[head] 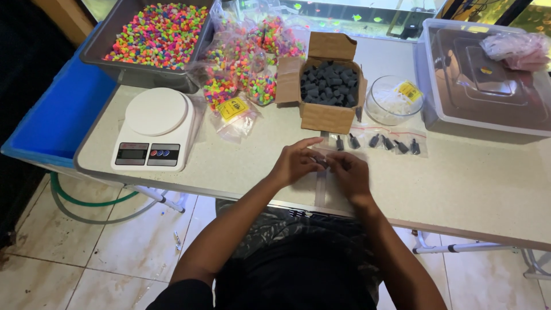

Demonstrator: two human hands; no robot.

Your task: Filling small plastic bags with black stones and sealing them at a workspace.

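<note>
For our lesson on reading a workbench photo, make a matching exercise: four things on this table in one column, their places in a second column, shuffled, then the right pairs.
Things
1. Kitchen scale
2. Cardboard box of dark cylinders
3. Glass bowl
4. Grey tub of coloured gravel

Places
A. Far left corner of the table
B. Right of the cardboard box
C. Near left, by the table edge
D. Middle, beyond both hands

Pairs: 1-C, 2-D, 3-B, 4-A
</note>
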